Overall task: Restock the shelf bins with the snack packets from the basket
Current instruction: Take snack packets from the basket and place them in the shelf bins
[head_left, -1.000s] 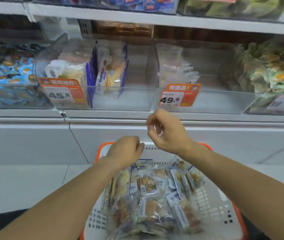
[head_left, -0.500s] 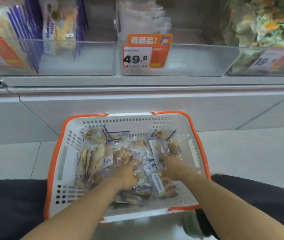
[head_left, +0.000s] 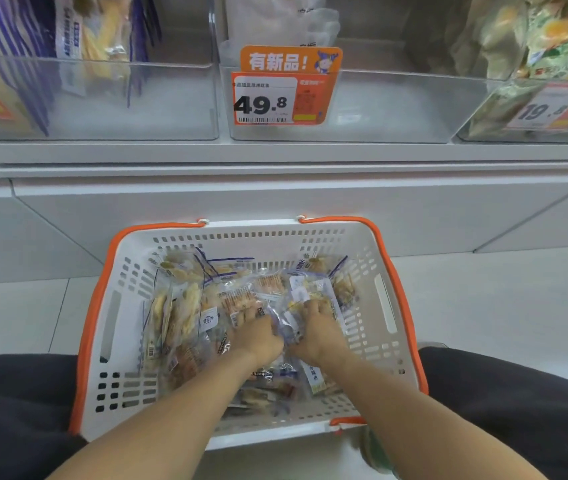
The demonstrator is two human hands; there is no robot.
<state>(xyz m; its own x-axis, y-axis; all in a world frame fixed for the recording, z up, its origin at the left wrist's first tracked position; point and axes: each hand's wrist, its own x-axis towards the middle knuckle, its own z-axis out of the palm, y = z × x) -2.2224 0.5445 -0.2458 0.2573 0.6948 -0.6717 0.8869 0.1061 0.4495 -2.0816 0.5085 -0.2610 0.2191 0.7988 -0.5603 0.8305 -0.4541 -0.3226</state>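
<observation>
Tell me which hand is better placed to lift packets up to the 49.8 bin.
Probably the right hand: it grips packets almost directly below the 49.8 bin. The left hand lies slightly further left.

We see a white shelf (head_left: 275, 152) carrying clear bins side by side. Our landmark is the middle bin (head_left: 397, 109), which wears an orange price tag (head_left: 284, 88) reading 49.8 on its front wall. Just left of it stands a bin (head_left: 171, 98) of upright packets; just right of it, a bin (head_left: 483, 116) heaped with green-and-yellow packs. Below the middle bin, a white, orange-rimmed basket (head_left: 384, 299) of snack packets (head_left: 185, 306) sits on the pale floor (head_left: 483, 299).
</observation>
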